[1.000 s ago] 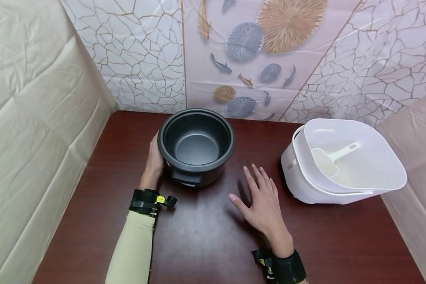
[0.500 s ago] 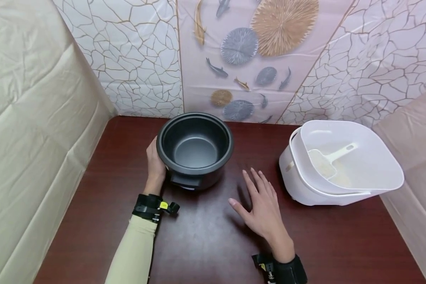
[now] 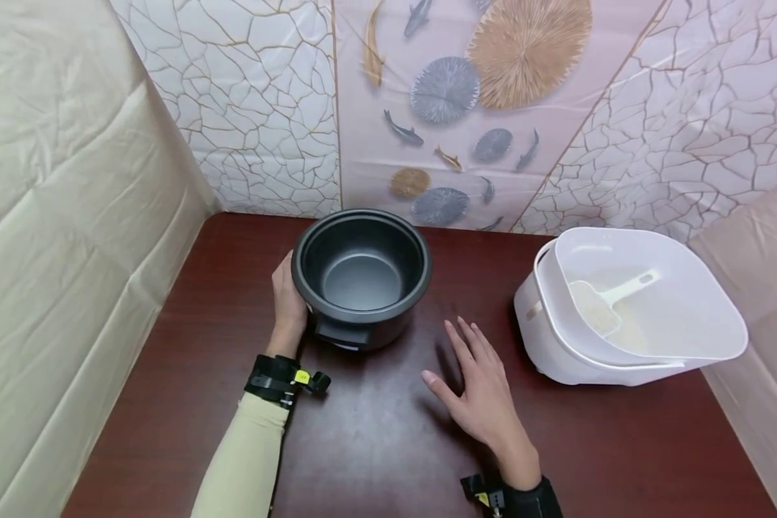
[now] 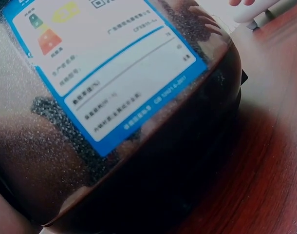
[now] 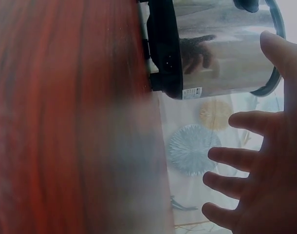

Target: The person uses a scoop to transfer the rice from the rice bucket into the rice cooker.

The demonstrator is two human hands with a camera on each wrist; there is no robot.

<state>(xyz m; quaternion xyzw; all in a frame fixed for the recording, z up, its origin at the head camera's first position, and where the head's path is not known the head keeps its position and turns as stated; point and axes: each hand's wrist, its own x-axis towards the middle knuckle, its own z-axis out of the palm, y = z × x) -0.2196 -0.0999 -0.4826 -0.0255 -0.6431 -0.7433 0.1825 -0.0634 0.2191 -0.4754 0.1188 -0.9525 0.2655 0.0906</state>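
Note:
A lidless rice cooker (image 3: 362,280) stands on the table, its round dark inside facing up. My left hand (image 3: 288,298) rests against the cooker's left side; its fingers are mostly hidden behind the cooker. In the left wrist view, a blue-and-white label (image 4: 124,78) covers part of the shiny side. My right hand (image 3: 488,399) is apart from the cooker, to its lower right, with fingers spread and nothing held. The right wrist view shows these spread fingers (image 5: 231,158) below the silver cooker body (image 5: 226,53).
On the right of the brown table (image 3: 375,446) stands a white plastic bin (image 3: 534,338). A white tub (image 3: 693,309) sits tilted in its top, holding rice (image 3: 628,331) and a white scoop (image 3: 628,286). A patterned cloth (image 3: 265,108) hangs behind; cream fabric (image 3: 71,252) rises at the left.
The head view has shifted slightly, so everything sits a little lower in it. Both hands and the cooker hold nearly the same places relative to each other.

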